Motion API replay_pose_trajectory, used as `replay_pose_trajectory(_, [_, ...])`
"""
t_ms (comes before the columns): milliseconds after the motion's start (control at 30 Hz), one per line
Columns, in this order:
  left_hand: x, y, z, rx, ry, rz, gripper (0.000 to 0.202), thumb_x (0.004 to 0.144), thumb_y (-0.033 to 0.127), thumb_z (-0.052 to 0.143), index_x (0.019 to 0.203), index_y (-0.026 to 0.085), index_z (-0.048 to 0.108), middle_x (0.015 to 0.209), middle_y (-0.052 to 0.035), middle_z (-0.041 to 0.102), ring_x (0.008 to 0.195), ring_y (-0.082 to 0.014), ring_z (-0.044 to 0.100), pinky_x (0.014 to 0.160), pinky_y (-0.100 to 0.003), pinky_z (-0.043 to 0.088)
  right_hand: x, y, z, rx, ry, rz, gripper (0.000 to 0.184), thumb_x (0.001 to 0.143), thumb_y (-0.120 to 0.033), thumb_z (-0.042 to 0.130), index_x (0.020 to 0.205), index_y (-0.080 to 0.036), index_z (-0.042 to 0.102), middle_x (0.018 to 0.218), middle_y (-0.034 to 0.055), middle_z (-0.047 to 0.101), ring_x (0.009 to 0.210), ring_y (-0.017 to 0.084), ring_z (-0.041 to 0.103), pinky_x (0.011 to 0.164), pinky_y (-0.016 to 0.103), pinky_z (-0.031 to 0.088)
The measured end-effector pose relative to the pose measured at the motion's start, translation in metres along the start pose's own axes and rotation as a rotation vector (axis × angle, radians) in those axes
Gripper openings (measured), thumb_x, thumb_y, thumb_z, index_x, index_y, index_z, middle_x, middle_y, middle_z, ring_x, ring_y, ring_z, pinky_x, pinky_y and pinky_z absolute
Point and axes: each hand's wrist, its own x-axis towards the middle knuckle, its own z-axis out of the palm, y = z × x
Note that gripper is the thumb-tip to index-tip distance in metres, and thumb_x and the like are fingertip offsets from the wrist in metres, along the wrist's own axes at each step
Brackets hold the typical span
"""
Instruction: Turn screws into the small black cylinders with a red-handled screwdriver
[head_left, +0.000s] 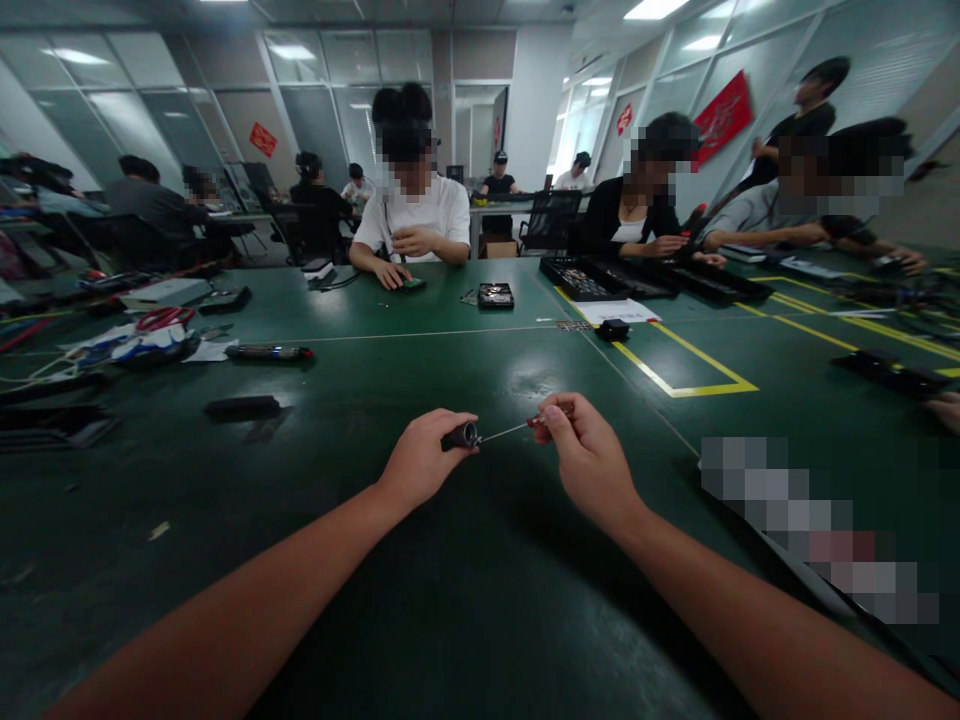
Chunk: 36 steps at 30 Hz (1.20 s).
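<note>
My left hand is closed round a short dark cylinder, whose open round end faces right. In my right hand is a thin screwdriver, gripped by its reddish handle between thumb and fingers. Its slim metal shaft points left, and the tip meets the rim of the cylinder's open end or lies just beside it; I cannot tell which. Both hands are above the green table.
A dark flat piece and a black tube-shaped tool lie to the left. Farther off are a small metal-topped box, black parts trays and a yellow tape outline. Across the table, a person in white handles a small part.
</note>
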Motion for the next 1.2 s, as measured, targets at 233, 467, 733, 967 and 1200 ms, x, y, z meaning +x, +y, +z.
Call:
replay_pose_trajectory(233, [0.002, 0.003, -0.001, -0.059, 0.045, -0.058, 0.037, 0.081, 0.015, 0.077, 0.117, 0.024, 0.070, 0.113, -0.0032, 0.069, 0.107, -0.0198, 0.064, 0.097, -0.037, 0.050, 0.000, 0.002, 0.002, 0.057, 0.006, 0.027, 0.022, 0.098, -0.043, 0.051, 0.096, -0.023, 0.059, 0.083, 0.0031, 0.065, 0.076, 0.020, 0.063, 0.073, 0.036, 0.050])
replay_pose_trajectory(467, [0.002, 0.002, -0.001, -0.058, 0.089, -0.051, 0.035, 0.081, 0.010, 0.075, 0.113, 0.022, 0.071, 0.114, -0.0034, 0.070, 0.109, -0.0197, 0.065, 0.100, -0.038, 0.050, -0.001, 0.005, 0.002, 0.067, 0.023, 0.019, 0.023, 0.099, -0.044, 0.051, 0.098, -0.023, 0.059, 0.084, 0.0031, 0.065, 0.076, 0.019, 0.063, 0.074, 0.036, 0.051])
replay_pose_trajectory(733, [0.002, 0.005, -0.003, -0.054, 0.098, -0.086, 0.029, 0.085, 0.011, 0.068, 0.113, 0.020, 0.068, 0.114, -0.0052, 0.069, 0.108, -0.0214, 0.064, 0.097, -0.039, 0.052, 0.000, 0.003, 0.002, 0.067, 0.016, 0.030, 0.028, 0.097, -0.050, 0.053, 0.096, -0.023, 0.061, 0.080, 0.0025, 0.065, 0.072, 0.019, 0.061, 0.070, 0.033, 0.049])
replay_pose_trajectory(967, [0.001, 0.006, -0.003, 0.036, 0.094, -0.089, 0.020, 0.085, 0.008, 0.057, 0.102, 0.017, 0.061, 0.100, -0.0050, 0.065, 0.091, -0.0197, 0.061, 0.081, -0.035, 0.050, -0.002, -0.002, 0.001, -0.007, -0.021, 0.040, 0.030, 0.095, -0.051, 0.056, 0.088, -0.022, 0.062, 0.070, 0.0002, 0.060, 0.063, 0.017, 0.055, 0.060, 0.031, 0.043])
replay_pose_trajectory(1200, [0.004, 0.006, -0.003, 0.207, 0.001, -0.030, 0.022, 0.091, 0.039, 0.067, 0.100, 0.019, 0.063, 0.099, -0.0049, 0.066, 0.088, -0.0215, 0.062, 0.072, -0.034, 0.049, -0.003, -0.007, 0.001, -0.025, -0.044, 0.050, 0.030, 0.095, -0.050, 0.056, 0.086, -0.022, 0.063, 0.071, 0.0004, 0.061, 0.063, 0.017, 0.055, 0.058, 0.030, 0.042])
